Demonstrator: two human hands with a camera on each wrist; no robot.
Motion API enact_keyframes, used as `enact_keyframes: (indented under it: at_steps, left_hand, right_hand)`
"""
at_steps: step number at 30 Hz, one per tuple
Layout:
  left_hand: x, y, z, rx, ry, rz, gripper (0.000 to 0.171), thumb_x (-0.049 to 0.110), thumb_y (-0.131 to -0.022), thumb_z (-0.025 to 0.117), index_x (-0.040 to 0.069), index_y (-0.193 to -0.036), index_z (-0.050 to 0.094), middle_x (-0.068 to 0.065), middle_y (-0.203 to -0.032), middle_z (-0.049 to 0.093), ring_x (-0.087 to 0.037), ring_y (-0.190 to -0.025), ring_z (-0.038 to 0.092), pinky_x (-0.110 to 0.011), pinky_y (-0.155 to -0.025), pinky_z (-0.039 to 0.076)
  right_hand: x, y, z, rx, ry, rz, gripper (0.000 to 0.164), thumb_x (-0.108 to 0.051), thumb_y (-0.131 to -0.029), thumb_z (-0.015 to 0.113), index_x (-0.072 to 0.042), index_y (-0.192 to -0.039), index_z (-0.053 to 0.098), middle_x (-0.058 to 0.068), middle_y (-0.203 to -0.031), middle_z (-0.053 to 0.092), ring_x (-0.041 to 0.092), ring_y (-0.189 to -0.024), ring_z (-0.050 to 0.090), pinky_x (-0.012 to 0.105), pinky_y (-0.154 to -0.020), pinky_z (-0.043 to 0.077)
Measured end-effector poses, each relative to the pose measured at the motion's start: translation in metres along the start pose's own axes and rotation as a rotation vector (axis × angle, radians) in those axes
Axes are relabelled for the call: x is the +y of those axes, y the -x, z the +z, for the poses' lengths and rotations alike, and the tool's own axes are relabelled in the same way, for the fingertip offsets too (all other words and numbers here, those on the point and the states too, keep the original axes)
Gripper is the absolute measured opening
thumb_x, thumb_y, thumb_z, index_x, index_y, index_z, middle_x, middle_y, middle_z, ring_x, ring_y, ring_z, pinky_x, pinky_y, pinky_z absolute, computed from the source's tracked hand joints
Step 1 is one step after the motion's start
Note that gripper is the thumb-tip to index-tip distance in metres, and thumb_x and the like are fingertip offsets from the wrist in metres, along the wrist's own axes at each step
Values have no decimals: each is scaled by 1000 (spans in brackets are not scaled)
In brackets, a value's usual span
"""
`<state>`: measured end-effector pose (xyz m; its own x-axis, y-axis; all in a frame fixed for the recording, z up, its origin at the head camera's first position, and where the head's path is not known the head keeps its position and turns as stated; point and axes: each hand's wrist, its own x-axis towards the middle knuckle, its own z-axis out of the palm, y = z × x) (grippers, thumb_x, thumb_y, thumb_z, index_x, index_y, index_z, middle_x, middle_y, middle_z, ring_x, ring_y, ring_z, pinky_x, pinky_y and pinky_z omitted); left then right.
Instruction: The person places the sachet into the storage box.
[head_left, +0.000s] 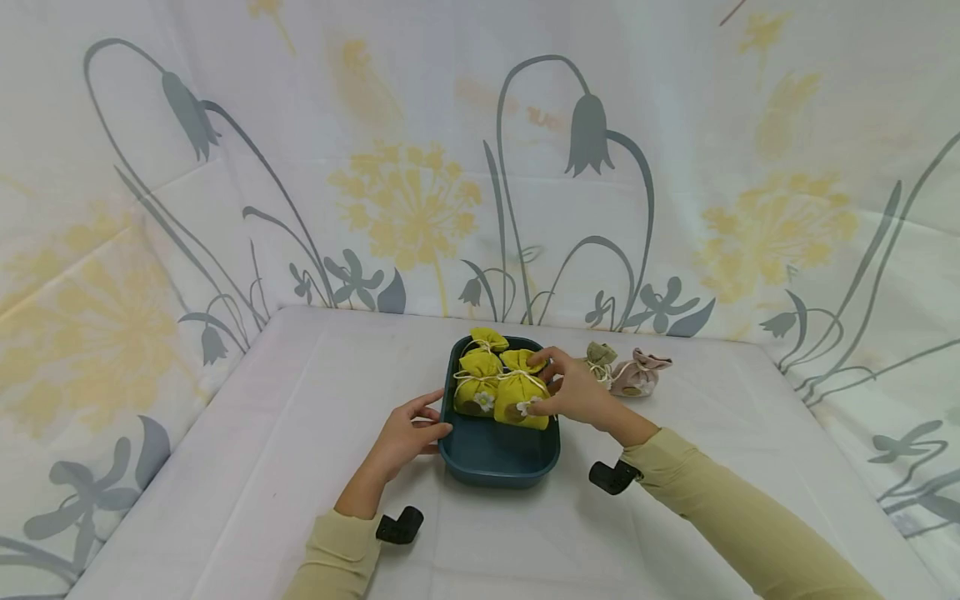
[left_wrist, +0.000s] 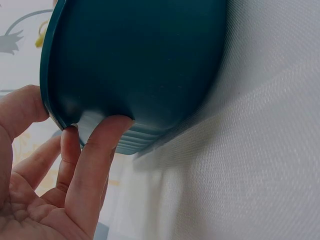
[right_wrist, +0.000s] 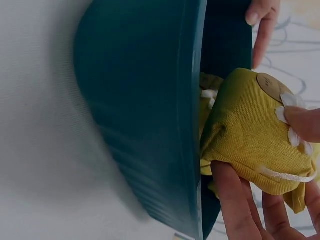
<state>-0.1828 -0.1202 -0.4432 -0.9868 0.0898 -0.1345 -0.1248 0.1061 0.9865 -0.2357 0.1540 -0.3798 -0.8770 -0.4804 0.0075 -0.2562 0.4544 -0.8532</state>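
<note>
A dark teal plastic basin [head_left: 498, 454] stands on the white-covered table. At its left side my left hand [head_left: 405, 429] grips the rim, thumb over the edge and fingers against the outer wall [left_wrist: 145, 55]. My right hand [head_left: 576, 392] holds a yellow drawstring pouch [right_wrist: 250, 130] at the basin's right side, thumb on its white flower and fingers under the far side. In the right wrist view the pouch sits at rim height. A second yellow pouch [head_left: 472, 400] lies beside it in the basin, with another yellow pouch [head_left: 489, 338] behind.
Right of the basin, behind my right hand, a green pouch [head_left: 600, 354] and a pinkish pouch [head_left: 637, 377] stand on the table [head_left: 285, 467]. A floral cloth [head_left: 420, 108] hangs along the back and sides. Black wrist mounts [head_left: 401, 525] project from both sleeves.
</note>
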Motion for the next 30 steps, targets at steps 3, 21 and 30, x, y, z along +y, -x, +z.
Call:
enact_keyframes:
  at_steps: [3, 21, 30]
  left_hand:
    - [1, 0, 0, -2, -1, 1, 56, 0, -84, 65, 9, -137, 48, -13, -99, 51, -17, -81, 60, -37, -67, 57]
    - [2, -1, 3, -9, -10, -10, 56, 2, -84, 66, 10, -136, 49, -13, -100, 52, -18, -82, 60, -36, -67, 57]
    - [1, -1, 0, -7, -19, -8, 56, 3, -84, 67, 9, -136, 48, -14, -101, 51, -18, -82, 60, -37, -67, 57]
  right_hand:
    - [-1, -6, 5, -50, -15, 5, 60, -9, -71, 80, -9, -120, 46, 15, -99, 52, 26, -80, 59, 35, -67, 53]
    - [-8, -38, 42, -168, 102, -33, 59, -7, -65, 83, -9, -109, 43, 9, -86, 52, 21, -75, 50, 29, -59, 46]
    - [-13, -44, 47, -242, 129, 22, 59, -5, -67, 82, -9, -109, 40, 8, -84, 53, 19, -75, 51, 27, -63, 46]
